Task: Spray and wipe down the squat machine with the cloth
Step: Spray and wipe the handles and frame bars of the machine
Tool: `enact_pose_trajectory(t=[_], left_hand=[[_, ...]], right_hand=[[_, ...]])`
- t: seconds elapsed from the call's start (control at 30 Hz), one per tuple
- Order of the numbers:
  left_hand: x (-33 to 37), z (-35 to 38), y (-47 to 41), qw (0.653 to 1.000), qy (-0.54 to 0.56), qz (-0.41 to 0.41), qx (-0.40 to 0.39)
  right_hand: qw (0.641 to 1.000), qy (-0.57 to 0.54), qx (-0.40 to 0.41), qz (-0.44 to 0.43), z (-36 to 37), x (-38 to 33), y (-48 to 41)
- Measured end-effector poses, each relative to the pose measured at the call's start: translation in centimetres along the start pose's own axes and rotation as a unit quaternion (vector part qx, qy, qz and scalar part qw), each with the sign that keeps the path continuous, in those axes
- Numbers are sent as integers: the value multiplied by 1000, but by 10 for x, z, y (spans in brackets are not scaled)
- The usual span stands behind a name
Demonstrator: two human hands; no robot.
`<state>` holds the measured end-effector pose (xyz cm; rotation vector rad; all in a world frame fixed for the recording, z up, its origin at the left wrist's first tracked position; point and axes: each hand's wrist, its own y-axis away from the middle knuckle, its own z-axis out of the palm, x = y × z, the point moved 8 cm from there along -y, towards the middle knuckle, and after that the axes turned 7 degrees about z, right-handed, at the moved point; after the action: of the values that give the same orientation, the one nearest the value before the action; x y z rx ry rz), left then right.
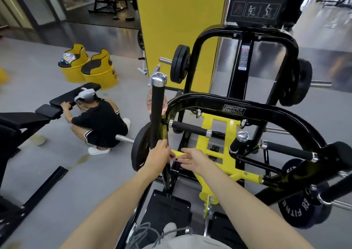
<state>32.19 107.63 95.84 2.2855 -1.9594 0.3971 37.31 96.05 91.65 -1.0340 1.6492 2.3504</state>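
L hand (159,158) grips blk/yel squat machine (234,104) post (159,111).

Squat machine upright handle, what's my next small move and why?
Probably slide the left hand up the upright handle toward its chrome cap: that hand grips it low down, with most of the black length above. The right hand is open beside it; I cannot see a cloth clearly.

Black squat machine (209,102), yellow inner frame (228,163), grey floor (47,62).
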Motion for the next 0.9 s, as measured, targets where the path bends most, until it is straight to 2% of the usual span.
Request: enact_pose_trajectory(t=[0.07, 0.13, 0.17, 0.27, 0.33, 0.4, 0.47, 0.5, 0.53, 0.6, 0.67, 0.77, 0.9], left_hand=[[12, 8, -6, 990, 134, -46, -1], [23, 7, -23, 975, 210, -63, 36], [28, 3, -35, 972, 220, -57, 55], [45, -20, -74, 978, 147, -31, 144], [56, -19, -97, 978, 132, -17, 163], [69, -11, -114, 979, 146, 13, 143], [81, 24, -134, 987, 147, 58, 39], [88, 46, -135, 991, 89, 89, -43], [87, 63, -137, 993, 25, 85, -77], [79, 75, -135, 993, -48, 78, -81], [77, 85, -133, 986, -96, 110, -85], [79, 86, -145, 981, -94, 120, -123], [88, 73, -171, 987, -67, 108, -98]], right_hand=[[1000, -8, 21, -4, -15, -6, -2], [998, -25, 63, -5, -36, -11, -5], [996, -29, 86, -3, -46, -13, -5], [991, -52, 121, -5, -69, -22, -6], [989, -59, 137, -12, -82, -31, -6], [987, -68, 145, -14, -89, -37, -7], [987, -71, 144, -23, -93, -43, -12], [987, -65, 141, -29, -94, -46, -14], [988, -60, 137, -34, -95, -48, -18], [989, -52, 132, -45, -97, -50, -23], [989, -46, 128, -54, -99, -52, -30], [989, -41, 129, -57, -100, -54, -38], [988, -39, 137, -58, -97, -57, -44]])
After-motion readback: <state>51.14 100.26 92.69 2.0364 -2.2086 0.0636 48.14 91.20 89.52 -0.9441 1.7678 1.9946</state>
